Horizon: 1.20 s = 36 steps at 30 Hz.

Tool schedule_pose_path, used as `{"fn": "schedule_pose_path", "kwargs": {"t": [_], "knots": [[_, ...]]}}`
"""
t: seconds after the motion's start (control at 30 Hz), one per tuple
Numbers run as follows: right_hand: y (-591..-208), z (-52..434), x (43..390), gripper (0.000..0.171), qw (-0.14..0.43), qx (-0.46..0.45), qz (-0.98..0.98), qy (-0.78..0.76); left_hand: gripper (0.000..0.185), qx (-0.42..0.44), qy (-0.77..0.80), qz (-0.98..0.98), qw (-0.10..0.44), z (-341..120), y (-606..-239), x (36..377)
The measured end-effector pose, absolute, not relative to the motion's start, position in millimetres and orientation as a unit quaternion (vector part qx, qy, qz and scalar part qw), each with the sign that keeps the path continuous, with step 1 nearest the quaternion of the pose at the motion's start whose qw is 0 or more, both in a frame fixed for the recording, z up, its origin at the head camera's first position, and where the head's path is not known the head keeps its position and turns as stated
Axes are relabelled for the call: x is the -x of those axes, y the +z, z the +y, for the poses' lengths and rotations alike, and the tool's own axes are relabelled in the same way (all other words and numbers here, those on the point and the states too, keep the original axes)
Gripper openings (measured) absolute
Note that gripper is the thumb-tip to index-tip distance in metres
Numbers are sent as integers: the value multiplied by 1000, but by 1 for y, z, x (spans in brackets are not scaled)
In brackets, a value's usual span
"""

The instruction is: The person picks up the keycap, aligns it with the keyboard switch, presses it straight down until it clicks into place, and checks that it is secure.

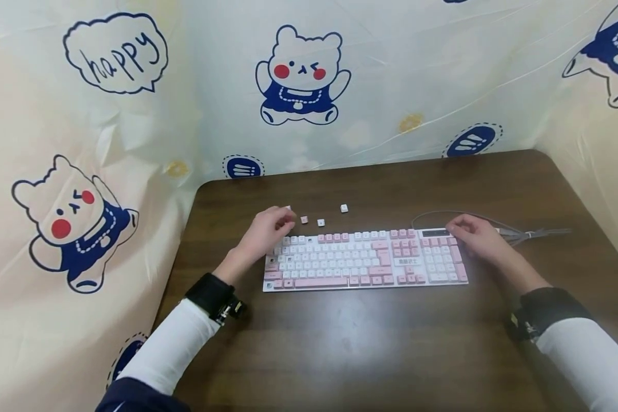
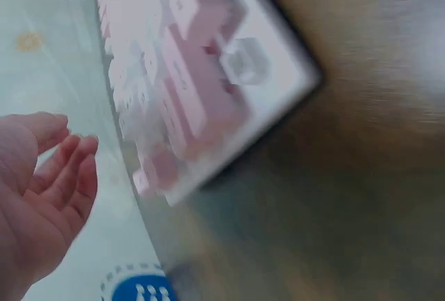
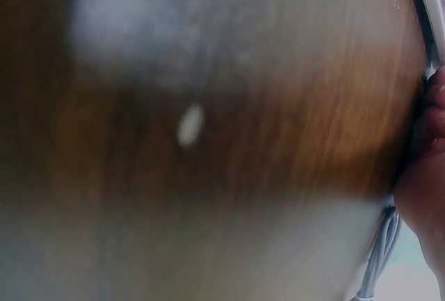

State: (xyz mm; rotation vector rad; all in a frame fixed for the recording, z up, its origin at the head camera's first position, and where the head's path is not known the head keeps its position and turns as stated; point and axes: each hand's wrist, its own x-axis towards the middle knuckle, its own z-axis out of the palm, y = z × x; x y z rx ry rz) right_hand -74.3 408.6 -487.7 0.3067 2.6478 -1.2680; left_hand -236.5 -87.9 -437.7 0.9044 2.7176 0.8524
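A pink and white keyboard (image 1: 365, 260) lies in the middle of the brown table (image 1: 371, 343). My left hand (image 1: 282, 220) hovers over its upper left corner with relaxed fingers, the tips close to a small white keycap (image 1: 288, 208). In the left wrist view the left hand (image 2: 69, 144) shows a bare palm holding nothing, with the blurred keyboard (image 2: 201, 85) beside it. My right hand (image 1: 455, 228) rests on the keyboard's upper right corner, fingers laid loosely over the edge. The right wrist view is blurred, showing only the edge of the right hand (image 3: 425, 176) and the tabletop.
Three loose keycaps (image 1: 304, 219), (image 1: 321, 222), (image 1: 344, 208) lie on the table behind the keyboard. The keyboard's grey cable (image 1: 520, 233) loops off to the right. A cream sheet printed with bears (image 1: 298, 74) walls in the table at the back and both sides.
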Motion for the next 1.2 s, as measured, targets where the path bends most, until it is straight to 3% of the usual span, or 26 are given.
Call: {"fn": "schedule_pose_path", "kwargs": {"t": [0.27, 0.77, 1.2], "knots": [[-483, 404, 81, 47, 75, -89, 890, -442, 26, -399, 205, 890, 84, -47, -446, 250], [-493, 412, 75, 48, 68, -97, 891, -439, 29, -401, 168, 891, 130, -14, -458, 259], [-494, 414, 77, 51, 71, -106, 894, -429, 23, -408, 176, 887, 125, -12, -465, 264]]}}
